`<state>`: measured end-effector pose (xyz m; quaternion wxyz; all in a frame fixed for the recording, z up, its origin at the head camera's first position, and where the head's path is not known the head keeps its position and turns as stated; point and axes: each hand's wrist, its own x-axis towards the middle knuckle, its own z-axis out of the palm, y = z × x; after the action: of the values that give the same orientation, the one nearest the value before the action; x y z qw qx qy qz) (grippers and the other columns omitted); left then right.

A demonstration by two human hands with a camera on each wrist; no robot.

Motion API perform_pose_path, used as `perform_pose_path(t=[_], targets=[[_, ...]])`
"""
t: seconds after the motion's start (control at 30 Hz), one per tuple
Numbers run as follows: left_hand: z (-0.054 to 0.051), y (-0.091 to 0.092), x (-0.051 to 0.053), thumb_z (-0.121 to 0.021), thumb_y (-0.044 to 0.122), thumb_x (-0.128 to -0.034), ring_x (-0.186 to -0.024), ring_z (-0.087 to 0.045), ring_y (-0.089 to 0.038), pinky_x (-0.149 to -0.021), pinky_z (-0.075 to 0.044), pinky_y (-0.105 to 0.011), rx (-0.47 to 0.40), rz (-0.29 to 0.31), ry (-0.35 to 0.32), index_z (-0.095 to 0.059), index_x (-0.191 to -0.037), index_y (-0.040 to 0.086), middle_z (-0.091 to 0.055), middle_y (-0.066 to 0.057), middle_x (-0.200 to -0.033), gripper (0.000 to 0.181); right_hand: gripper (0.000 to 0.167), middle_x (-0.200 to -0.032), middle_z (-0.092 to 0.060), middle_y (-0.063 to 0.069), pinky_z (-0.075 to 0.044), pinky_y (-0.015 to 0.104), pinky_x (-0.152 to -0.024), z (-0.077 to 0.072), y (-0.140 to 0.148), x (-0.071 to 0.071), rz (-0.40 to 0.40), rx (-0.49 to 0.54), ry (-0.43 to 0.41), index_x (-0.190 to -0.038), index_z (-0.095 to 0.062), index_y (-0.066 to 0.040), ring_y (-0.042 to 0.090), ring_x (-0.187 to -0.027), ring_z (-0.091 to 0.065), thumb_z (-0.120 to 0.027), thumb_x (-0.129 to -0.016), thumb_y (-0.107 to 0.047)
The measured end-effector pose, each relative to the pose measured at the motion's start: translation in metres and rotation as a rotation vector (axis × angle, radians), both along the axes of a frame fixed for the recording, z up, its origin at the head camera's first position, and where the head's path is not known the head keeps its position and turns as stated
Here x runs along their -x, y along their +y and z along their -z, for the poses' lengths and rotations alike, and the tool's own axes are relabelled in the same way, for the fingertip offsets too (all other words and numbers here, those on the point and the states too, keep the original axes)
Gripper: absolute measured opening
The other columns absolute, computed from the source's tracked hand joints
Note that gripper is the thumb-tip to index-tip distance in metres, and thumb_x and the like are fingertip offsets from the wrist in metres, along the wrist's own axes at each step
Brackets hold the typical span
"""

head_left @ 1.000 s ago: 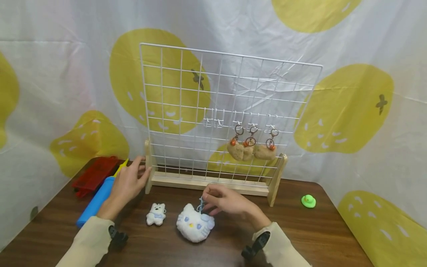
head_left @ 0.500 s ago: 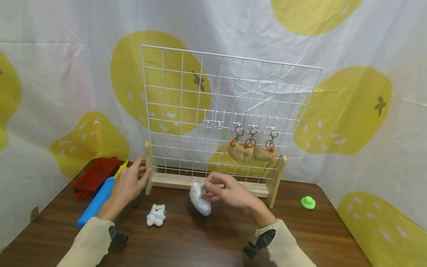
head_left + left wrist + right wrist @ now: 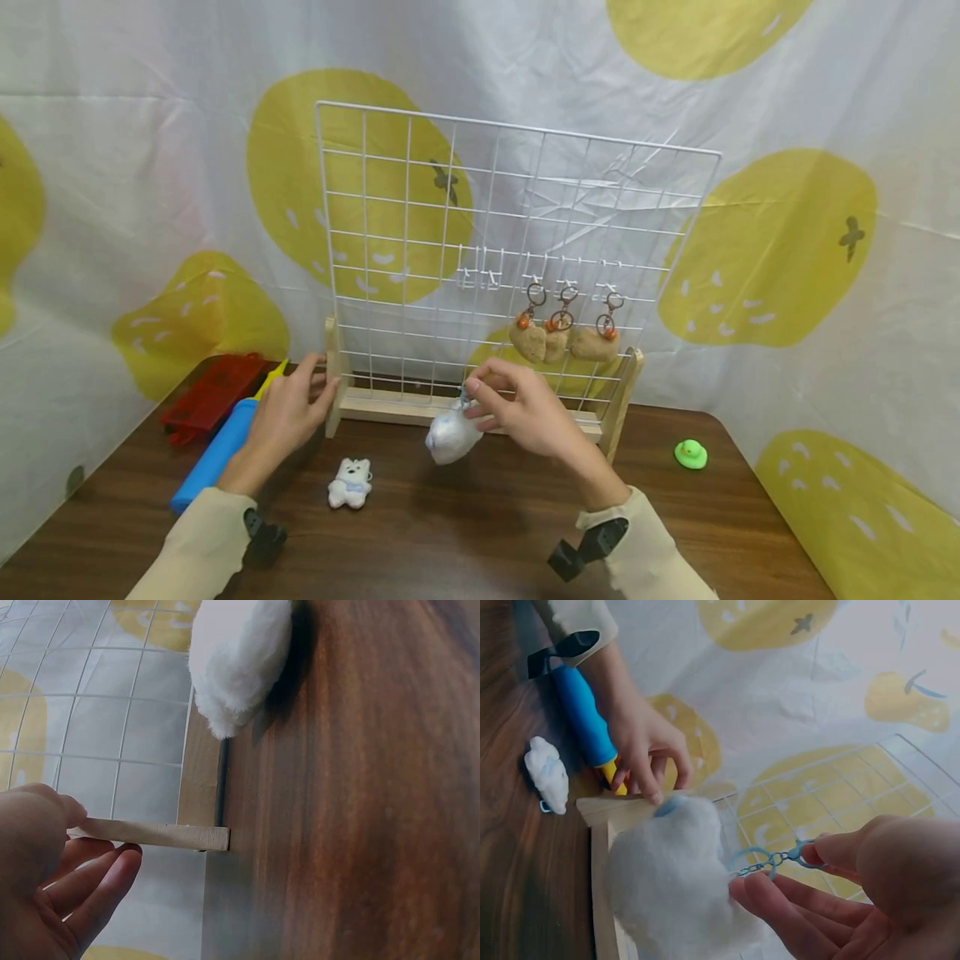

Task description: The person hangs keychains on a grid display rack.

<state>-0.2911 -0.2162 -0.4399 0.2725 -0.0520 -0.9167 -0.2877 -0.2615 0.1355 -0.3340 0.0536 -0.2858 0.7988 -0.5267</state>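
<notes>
My right hand pinches the blue clasp of a white plush cat-head keychain, which hangs above the table in front of the rack. In the right wrist view its blue chain and ring show between the fingers and the plush; its face is turned away. With thumb on one side and fingers on the other, my left hand holds the left wooden post of the white wire grid rack. A small white plush bear keychain lies on the table between the hands.
Brown plush keychains hang from hooks on the grid's right side. Bare white hooks are left of them. A blue tube with a yellow tip and a red tray lie at left, a green duck at right.
My right hand has lifted the cat-head keychain off the table and moved it up toward the rack; the plush has turned its face away. My left hand stays on the post.
</notes>
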Motion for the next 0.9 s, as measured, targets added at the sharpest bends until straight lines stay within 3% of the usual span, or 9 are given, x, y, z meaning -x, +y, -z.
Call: perform_pose_path(t=[0.2,0.5,0.63,0.9], targets=[[0.0,0.001,0.001,-0.072,0.022,-0.1055,-0.102,-0.081,-0.043,-0.085,-0.064,-0.062,0.0,0.005,-0.003,-0.059,-0.139,0.001,-0.078,-0.028,-0.12,0.041,0.021,-0.112,-0.079,0.025,-0.068,0.04,-0.086,-0.011,0.001,0.001,0.058,0.041,0.087,-0.117,-0.07,0.003,0.033,-0.102,-0.083,-0.064,-0.111,-0.017],[0.0,-0.001,0.001,-0.073,0.021,-0.1048,-0.101,-0.081,-0.044,-0.084,-0.064,-0.063,0.001,0.005,0.012,-0.059,-0.138,0.0,-0.078,-0.028,-0.119,0.042,0.019,-0.099,-0.082,0.02,-0.068,0.032,-0.074,-0.032,-0.005,0.01,0.129,0.063,0.281,-0.112,-0.077,0.001,0.03,-0.086,-0.083,-0.071,-0.107,-0.015],[-0.001,-0.002,0.0,-0.073,0.021,-0.1049,-0.101,-0.081,-0.044,-0.085,-0.064,-0.063,0.001,0.003,0.011,-0.059,-0.139,0.0,-0.078,-0.029,-0.119,0.042,0.02,-0.093,-0.082,0.022,-0.068,0.033,-0.07,-0.042,-0.01,0.013,0.181,0.164,0.358,-0.111,-0.079,0.003,0.026,-0.078,-0.083,-0.073,-0.105,-0.015],[-0.001,-0.002,-0.001,-0.073,0.021,-0.105,-0.101,-0.081,-0.042,-0.085,-0.063,-0.063,0.005,0.004,0.006,-0.06,-0.138,0.0,-0.079,-0.027,-0.119,0.041,0.021,-0.088,-0.08,0.027,-0.068,0.036,-0.065,-0.055,-0.019,0.021,0.291,0.389,0.43,-0.112,-0.081,0.002,0.018,-0.068,-0.081,-0.077,-0.102,-0.015]])
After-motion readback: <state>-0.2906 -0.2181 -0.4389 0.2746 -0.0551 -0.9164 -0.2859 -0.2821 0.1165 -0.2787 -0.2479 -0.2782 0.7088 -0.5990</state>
